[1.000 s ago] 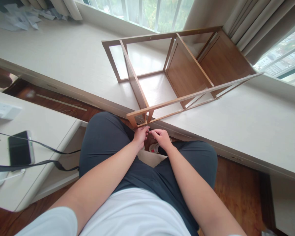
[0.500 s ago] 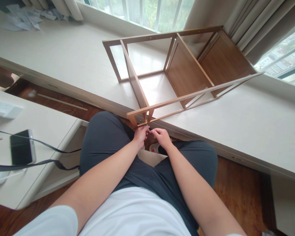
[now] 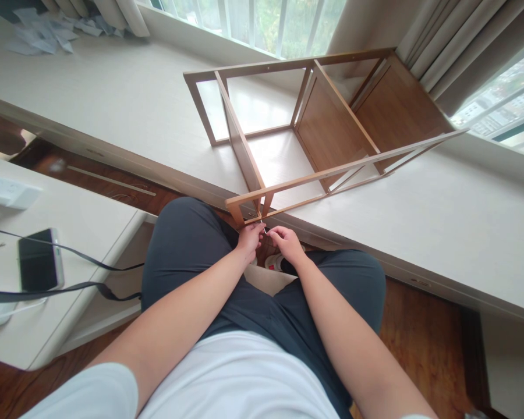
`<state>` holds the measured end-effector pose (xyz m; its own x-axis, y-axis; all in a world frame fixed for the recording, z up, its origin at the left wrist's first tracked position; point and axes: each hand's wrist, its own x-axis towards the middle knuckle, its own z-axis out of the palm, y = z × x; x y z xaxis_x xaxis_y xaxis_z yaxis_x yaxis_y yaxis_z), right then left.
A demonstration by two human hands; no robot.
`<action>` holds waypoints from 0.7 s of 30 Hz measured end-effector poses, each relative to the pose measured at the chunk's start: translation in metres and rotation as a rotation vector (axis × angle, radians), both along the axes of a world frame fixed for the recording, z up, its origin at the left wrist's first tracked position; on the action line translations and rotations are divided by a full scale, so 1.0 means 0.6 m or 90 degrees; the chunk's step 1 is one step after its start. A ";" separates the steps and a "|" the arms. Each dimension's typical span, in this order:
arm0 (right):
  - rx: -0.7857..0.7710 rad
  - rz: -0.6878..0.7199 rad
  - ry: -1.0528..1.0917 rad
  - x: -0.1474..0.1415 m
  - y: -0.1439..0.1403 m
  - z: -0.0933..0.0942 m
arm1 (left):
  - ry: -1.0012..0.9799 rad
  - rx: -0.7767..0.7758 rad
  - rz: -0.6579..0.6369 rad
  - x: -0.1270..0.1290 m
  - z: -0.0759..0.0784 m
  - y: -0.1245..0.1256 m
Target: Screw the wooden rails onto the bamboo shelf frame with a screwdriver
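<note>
A brown wooden shelf frame [image 3: 323, 174] lies on its side across the white ledge, its near corner jutting over the front edge above my lap. Just under that corner, my left hand [image 3: 248, 240] is closed, thumb and fingertips around a thin shiny metal rod that looks like a hex key [image 3: 265, 230]. My right hand [image 3: 287, 241] pinches the lower end of the same rod between thumb and forefinger. The rod's upper end points at the frame's corner joint; whether it sits in a screw is too small to make out.
The white ledge [image 3: 126, 99] runs under the window, with crumpled white paper [image 3: 39, 32] at far left. To my left a white cabinet top [image 3: 96, 215] carries a phone [image 3: 39, 262], a power strip [image 3: 9, 191] and black straps [image 3: 100, 286]. My knees flank the hands.
The rod between my hands shows slightly more clearly and its angle differs a little. Both hands and the shelf frame stay practically in place.
</note>
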<state>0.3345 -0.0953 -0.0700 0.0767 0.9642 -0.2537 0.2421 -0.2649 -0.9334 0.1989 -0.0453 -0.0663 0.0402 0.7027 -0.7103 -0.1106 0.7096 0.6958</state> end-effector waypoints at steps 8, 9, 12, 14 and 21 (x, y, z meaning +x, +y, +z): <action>-0.035 0.023 0.055 -0.002 -0.003 -0.009 | -0.002 0.003 0.001 0.000 -0.004 0.000; -0.041 0.025 0.064 -0.002 -0.003 -0.009 | -0.002 0.004 0.001 0.000 -0.005 0.000; -0.054 0.030 0.079 -0.003 -0.004 -0.010 | -0.007 0.005 0.000 0.000 -0.005 0.000; -0.061 0.034 0.084 -0.003 -0.005 -0.012 | -0.007 0.005 0.000 -0.001 -0.004 0.000; -0.075 0.047 0.112 -0.005 -0.006 -0.018 | 0.004 0.006 -0.004 -0.001 -0.005 -0.002</action>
<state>0.3315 -0.0991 -0.0809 -0.0479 0.9286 -0.3680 0.1003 -0.3621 -0.9267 0.1984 -0.0463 -0.0692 0.0402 0.7096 -0.7035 -0.1013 0.7033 0.7036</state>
